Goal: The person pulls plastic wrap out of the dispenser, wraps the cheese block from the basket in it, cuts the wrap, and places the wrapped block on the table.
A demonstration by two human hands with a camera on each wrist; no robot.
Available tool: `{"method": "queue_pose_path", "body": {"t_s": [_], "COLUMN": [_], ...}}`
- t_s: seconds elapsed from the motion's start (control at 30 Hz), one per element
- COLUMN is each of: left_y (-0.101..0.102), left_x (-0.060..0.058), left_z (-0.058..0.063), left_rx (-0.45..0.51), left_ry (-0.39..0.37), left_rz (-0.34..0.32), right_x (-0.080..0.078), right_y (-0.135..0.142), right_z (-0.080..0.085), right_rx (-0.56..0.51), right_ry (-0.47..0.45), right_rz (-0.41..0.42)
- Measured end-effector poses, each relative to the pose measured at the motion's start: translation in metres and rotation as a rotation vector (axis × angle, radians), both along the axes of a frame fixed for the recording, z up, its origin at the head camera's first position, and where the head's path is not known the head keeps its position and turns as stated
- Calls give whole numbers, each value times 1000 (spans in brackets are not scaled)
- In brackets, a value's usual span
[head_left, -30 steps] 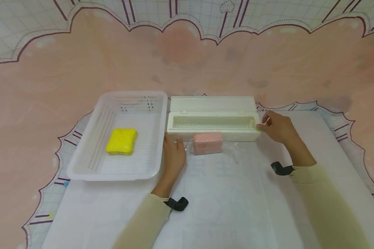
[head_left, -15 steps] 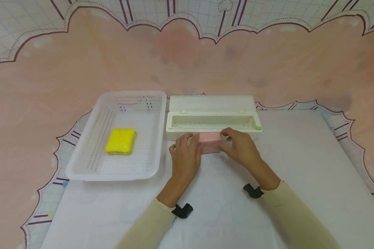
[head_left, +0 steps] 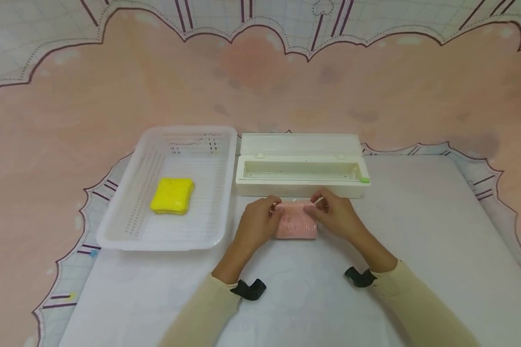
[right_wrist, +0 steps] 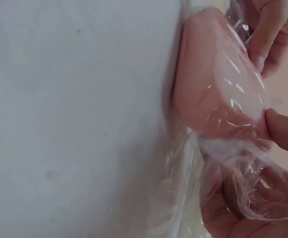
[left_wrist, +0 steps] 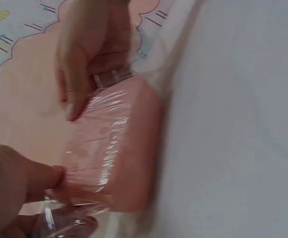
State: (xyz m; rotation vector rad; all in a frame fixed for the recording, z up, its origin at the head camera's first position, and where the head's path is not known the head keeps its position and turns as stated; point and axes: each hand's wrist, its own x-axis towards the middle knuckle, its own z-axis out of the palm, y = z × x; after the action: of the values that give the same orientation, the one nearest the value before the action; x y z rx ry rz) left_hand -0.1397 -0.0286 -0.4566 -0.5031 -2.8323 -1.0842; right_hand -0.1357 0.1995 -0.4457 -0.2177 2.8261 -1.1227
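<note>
A pink sponge [head_left: 296,222] wrapped in clear cling film stands on the white table covering, in front of a long white box. My left hand [head_left: 257,220] grips its left end, thumb on the near face. At the other end my right hand [head_left: 336,214] pinches the wrapping, thumb pressed against the sponge. Loose, crumpled cling film [right_wrist: 253,193] bunches between the right fingers in the right wrist view. The left wrist view shows glossy creases of film across the sponge [left_wrist: 114,144], with a hand at each end.
Right behind the hands is the white cling film dispenser box [head_left: 304,189], its lid [head_left: 301,144] raised and a green slider [head_left: 364,180] at its right. A white basket [head_left: 126,241] to the left holds a yellow sponge [head_left: 172,195].
The right hand has left the box's right end and come to the sponge; the left hand has moved right from beside the basket. The sponge has come toward me and tipped to show a broader face.
</note>
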Motion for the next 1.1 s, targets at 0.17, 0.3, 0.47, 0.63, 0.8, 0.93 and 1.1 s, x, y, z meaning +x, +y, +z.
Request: {"method": "queue_pose_path", "body": {"t_s": [0.17, 0.3, 0.47, 0.63, 0.8, 0.93, 1.1], "left_y": [-7, -11, -14, -16, -12, -11, -11], "left_x": [5, 7, 2, -3, -5, -3, -3], "left_z": [14, 18, 16, 10, 6, 6, 7], "left_rx": [-88, -155, -158, -127, -94, -118, -164], "left_ry": [-239, -364, -345, -324, -390, -442, -476], "left_rz": [-17, -66, -115, -113, -122, -167, -234], "right_x": [8, 11, 11, 6, -2, -14, -28], "right_y": [2, 2, 2, 3, 2, -3, -12], "right_z": [0, 0, 0, -1, -1, -1, 4], "right_rx": [50, 105, 187, 185, 185, 211, 306], "right_ry": [-149, -227, -230, -155, -164, -208, -243], "right_rz": [59, 100, 131, 168, 210, 328, 474]}}
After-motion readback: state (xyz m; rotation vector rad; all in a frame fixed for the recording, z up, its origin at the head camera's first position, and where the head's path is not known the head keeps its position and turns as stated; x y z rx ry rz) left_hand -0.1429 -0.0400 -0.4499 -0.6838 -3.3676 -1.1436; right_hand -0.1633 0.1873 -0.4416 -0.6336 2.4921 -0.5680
